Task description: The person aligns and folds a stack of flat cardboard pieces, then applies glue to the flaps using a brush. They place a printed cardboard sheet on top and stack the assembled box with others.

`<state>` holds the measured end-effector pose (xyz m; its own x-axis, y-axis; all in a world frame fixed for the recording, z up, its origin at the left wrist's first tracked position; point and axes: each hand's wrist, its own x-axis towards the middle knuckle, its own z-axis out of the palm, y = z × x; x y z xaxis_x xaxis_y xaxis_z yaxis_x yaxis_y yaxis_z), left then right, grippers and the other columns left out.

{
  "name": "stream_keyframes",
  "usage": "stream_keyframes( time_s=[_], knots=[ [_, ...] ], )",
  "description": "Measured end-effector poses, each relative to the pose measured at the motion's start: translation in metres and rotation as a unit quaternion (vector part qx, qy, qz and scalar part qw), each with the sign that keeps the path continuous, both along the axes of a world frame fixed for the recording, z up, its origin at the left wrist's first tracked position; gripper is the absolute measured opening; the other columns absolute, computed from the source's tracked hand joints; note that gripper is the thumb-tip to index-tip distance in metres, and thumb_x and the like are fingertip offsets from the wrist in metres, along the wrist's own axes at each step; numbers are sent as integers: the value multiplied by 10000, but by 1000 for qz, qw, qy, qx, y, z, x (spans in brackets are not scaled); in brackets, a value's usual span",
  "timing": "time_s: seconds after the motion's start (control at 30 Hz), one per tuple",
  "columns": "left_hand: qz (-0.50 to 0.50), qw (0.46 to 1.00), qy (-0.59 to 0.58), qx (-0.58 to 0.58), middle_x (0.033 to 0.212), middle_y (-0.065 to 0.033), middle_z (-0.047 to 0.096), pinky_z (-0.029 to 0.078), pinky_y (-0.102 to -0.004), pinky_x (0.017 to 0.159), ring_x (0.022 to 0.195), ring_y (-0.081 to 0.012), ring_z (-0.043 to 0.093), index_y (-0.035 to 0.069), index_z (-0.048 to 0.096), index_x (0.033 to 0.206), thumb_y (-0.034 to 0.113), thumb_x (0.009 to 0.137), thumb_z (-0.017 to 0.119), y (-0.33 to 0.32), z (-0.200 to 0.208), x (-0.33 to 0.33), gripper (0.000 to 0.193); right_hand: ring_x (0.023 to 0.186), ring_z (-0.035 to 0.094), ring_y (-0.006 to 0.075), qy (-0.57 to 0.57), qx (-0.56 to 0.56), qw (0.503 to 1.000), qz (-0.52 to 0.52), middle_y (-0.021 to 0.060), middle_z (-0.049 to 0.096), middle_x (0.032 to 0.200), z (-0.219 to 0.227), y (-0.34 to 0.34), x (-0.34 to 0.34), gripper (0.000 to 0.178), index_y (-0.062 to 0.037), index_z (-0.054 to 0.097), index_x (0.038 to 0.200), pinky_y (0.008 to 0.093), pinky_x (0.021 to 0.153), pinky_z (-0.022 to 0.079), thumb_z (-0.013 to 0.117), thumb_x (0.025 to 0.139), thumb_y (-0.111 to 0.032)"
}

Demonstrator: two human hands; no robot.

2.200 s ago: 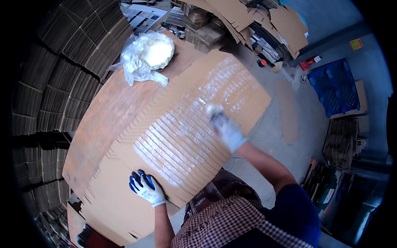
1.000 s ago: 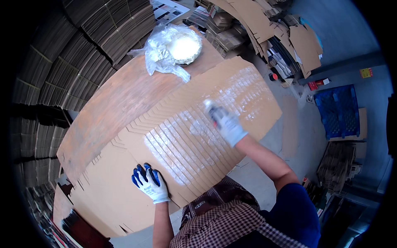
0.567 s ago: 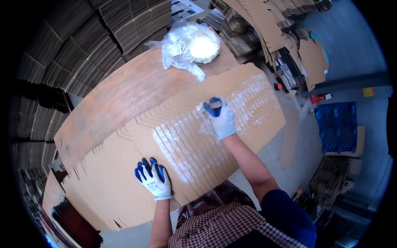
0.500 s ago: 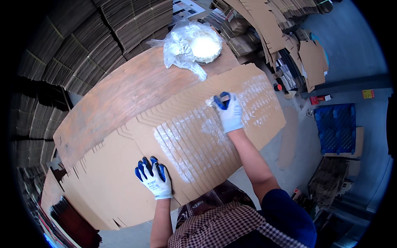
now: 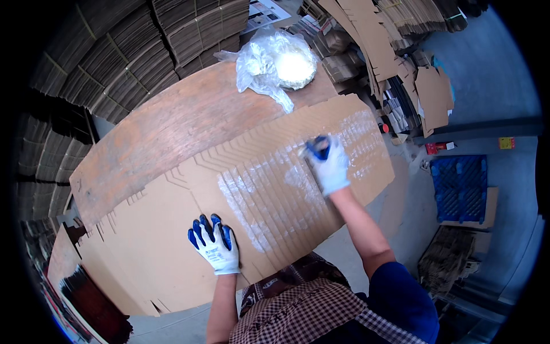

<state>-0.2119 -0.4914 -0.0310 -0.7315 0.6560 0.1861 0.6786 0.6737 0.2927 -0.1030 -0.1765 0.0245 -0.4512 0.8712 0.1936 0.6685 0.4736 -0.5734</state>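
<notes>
Flat brown cardboard sheets lie fanned across the table, their overlapping edges forming narrow strips. Wet-looking white smears cover many of these strips. My right hand, in a white glove with blue fingers, is closed on what looks like a small brush; motion blurs it and the fingers hide most of it. It is over the smeared strips towards the far edge. My left hand, gloved the same way, rests flat and open on the bare cardboard left of the smears.
Past the sheets, a clear plastic bag surrounds a round mass of white stuff on the wooden table. Tied cardboard stacks rise behind and left. A blue pallet and more cardboard stand to the right.
My right hand has moved a little to the right and nearer to me with the brush. My left hand stays flat in its place. The view has shifted slightly.
</notes>
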Motion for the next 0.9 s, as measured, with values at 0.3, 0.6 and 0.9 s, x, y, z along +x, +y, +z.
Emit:
stream_keyframes(
  time_s=[0.3, 0.6, 0.9],
  knots=[
    [-2, 1000, -4, -3, 1464, -194, 472, 246, -587, 1152, 1362, -388, 416, 94, 562, 1364, 183, 911, 616, 0, 1, 1, 464, 973, 661, 372, -76, -26, 993, 81, 158, 637, 1180, -4, -17, 50, 383, -92, 600, 1194, 433, 831, 546, 731, 849, -192],
    [-4, 1000, -3, -7, 1468, -196, 470, 241, -577, 1161, 1367, -390, 412, 93, 570, 1359, 196, 928, 604, -1, -2, 2, 444, 1166, 591, 358, -140, -24, 966, 216, 124, 581, 1347, -17, -32, 68, 459, -92, 616, 1240, 438, 992, 492, 650, 783, -58],
    [-8, 1000, 3, -1, 1447, -201, 486, 249, -576, 1155, 1353, -389, 423, 87, 585, 1338, 194, 928, 598, 3, -1, 1, 424, 1211, 554, 337, -172, 64, 954, 237, 100, 578, 1318, -30, -33, 76, 461, -99, 606, 1245, 448, 980, 486, 673, 789, -126]
  ],
)
